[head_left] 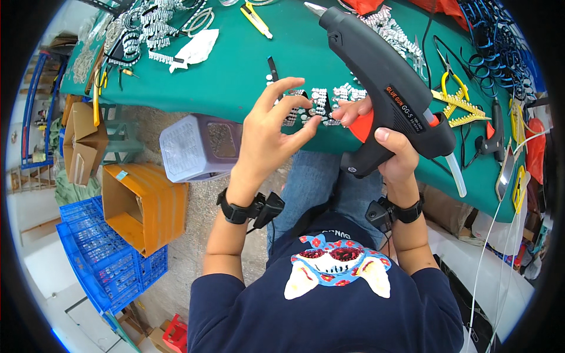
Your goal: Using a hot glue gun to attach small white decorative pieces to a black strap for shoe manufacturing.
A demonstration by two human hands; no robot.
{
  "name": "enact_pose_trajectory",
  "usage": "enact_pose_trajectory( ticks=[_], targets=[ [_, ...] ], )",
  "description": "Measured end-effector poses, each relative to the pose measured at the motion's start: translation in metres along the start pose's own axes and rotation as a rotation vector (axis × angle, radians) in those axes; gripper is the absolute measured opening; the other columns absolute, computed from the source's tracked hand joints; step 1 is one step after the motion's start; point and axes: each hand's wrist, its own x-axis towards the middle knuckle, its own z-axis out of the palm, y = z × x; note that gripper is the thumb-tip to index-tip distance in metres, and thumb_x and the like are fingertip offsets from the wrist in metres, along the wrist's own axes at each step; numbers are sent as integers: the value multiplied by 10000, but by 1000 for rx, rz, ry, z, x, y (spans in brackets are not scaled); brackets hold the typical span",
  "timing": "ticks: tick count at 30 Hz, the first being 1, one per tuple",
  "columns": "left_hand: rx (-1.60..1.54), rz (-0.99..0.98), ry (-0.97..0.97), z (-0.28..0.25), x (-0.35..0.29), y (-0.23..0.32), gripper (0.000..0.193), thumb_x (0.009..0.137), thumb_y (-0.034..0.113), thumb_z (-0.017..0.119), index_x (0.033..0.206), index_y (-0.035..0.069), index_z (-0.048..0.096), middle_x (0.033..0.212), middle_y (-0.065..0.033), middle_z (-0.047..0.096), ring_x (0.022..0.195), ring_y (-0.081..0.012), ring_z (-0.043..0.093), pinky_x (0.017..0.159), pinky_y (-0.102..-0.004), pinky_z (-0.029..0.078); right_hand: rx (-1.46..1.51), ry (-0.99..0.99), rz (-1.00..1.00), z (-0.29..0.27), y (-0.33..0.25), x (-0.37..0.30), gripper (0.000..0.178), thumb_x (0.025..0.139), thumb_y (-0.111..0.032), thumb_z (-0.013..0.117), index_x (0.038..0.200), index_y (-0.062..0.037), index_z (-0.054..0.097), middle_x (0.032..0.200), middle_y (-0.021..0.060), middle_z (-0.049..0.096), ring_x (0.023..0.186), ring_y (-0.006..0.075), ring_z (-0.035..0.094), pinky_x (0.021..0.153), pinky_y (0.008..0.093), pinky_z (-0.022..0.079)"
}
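Note:
My right hand (393,154) grips a black hot glue gun (385,88) with an orange trigger, nozzle pointing up and away, a clear glue stick jutting from its back. My left hand (272,126) has fingers spread, its thumb and fingertips touching a row of silver rhinestone pieces (321,106) at the front edge of the green table (235,70). The right index finger also rests against those pieces. Both wrists wear black bands with small devices.
More silver rhinestone trims (144,26), a yellow-handled tool (256,19), yellow pliers (452,79) and blue rings (488,41) lie on the table. A grey plastic stool (197,147), an orange crate (141,203), blue crates (100,253) and cardboard boxes (82,141) stand at left.

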Motion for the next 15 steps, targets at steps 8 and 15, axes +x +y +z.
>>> enact_pose_trajectory(
  ticks=[8,15],
  targets=[
    [-28,3,105,15,-9,-7,180,687,67,772,822,45,655,1082,-92,620,964,-240,617,781,-332,500,-42,-15,-35,3,-1,1,426,705,-232,506,1025,49,518,894,216,612,982,378,593,1002,511,366],
    [-40,35,109,15,-11,-11,176,675,41,768,811,39,656,1041,-91,636,996,-254,628,799,-338,520,-44,33,-12,3,-3,2,418,705,-240,503,1009,48,516,890,216,613,983,375,600,1006,506,368]
  ],
)
